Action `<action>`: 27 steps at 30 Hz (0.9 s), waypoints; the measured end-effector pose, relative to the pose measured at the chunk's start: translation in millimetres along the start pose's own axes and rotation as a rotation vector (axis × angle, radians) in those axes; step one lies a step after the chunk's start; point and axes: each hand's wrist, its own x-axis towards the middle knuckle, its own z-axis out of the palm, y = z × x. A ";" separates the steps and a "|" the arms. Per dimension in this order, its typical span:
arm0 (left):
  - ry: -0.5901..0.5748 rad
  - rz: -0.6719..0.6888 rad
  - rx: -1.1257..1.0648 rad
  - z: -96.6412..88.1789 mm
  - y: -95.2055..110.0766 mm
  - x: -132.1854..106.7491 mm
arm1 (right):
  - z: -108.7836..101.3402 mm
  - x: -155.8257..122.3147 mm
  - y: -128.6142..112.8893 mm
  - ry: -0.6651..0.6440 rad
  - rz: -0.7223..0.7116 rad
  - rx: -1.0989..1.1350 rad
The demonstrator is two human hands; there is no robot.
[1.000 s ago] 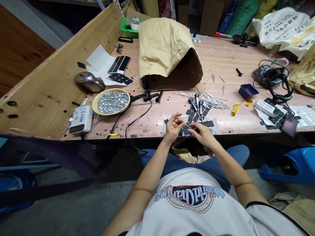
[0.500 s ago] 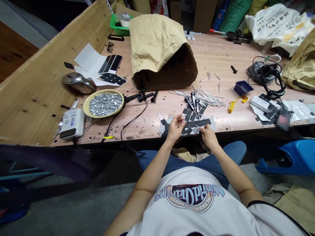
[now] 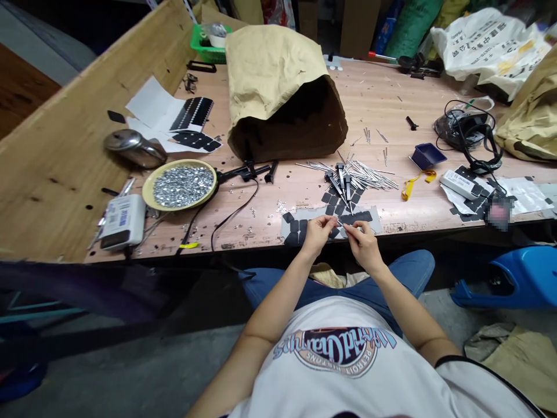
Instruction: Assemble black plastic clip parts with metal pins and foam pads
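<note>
My left hand (image 3: 319, 233) and my right hand (image 3: 362, 246) are close together above the front edge of the wooden workbench (image 3: 391, 104). Their fingertips pinch a thin metal pin (image 3: 342, 224), though the fingers partly hide it. Beneath them lies a white-backed sheet of black pads (image 3: 331, 223). Just beyond it, a heap of metal pins (image 3: 369, 177) is mixed with several black-handled pin pieces (image 3: 342, 180).
A tipped kraft paper sack (image 3: 278, 98) stands behind the pins. To the left are a yellow plate of silver pieces (image 3: 183, 187), a white power unit (image 3: 122, 222) and black cable. At right are a small blue tray (image 3: 429, 155), yellow strap and tangled cable (image 3: 467, 130).
My hands have drawn closer together, with their fingertips now meeting over the black pads. The whole view has shifted slightly left and up.
</note>
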 end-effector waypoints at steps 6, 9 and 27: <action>0.043 0.067 -0.082 8.0 2.1 -8.1 | 0.3 2.3 -3.8 0.046 0.005 0.017; 0.104 0.114 -0.118 13.5 -0.6 -11.3 | 3.3 2.3 -8.0 0.081 -0.005 0.047; -0.025 0.138 -0.126 7.3 1.6 -9.9 | -7.1 17.5 -16.9 -0.170 0.375 0.487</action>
